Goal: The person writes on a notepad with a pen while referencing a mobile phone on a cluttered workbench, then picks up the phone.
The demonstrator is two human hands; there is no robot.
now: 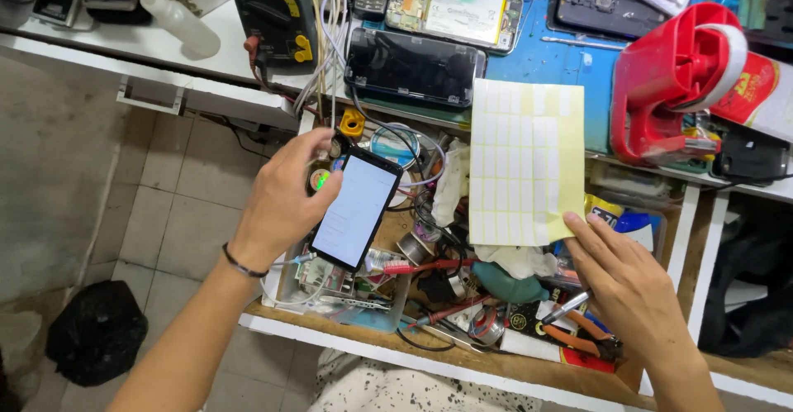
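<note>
My left hand (pixel 281 201) grips a black smartphone (pixel 357 207) with a lit white screen, holding it tilted over an open drawer (pixel 396 352). My right hand (pixel 634 288) pinches the lower right corner of a yellow sheet of small white sticker labels (pixel 524 160). The sheet hangs upright over the drawer and covers part of the blue work mat (pixel 545 57). A thin dark band circles my left wrist.
The drawer is crammed with cables, tape rolls, a red-handled tool (pixel 421 267) and orange-handled pliers (pixel 578 342). On the bench lie a dark phone (pixel 413 66), an opened phone (pixel 450 11), a multimeter (pixel 274 11), a red tape dispenser (pixel 673 77) and a plastic bottle (pixel 180 22). A black bag (pixel 97 329) sits on the tiled floor.
</note>
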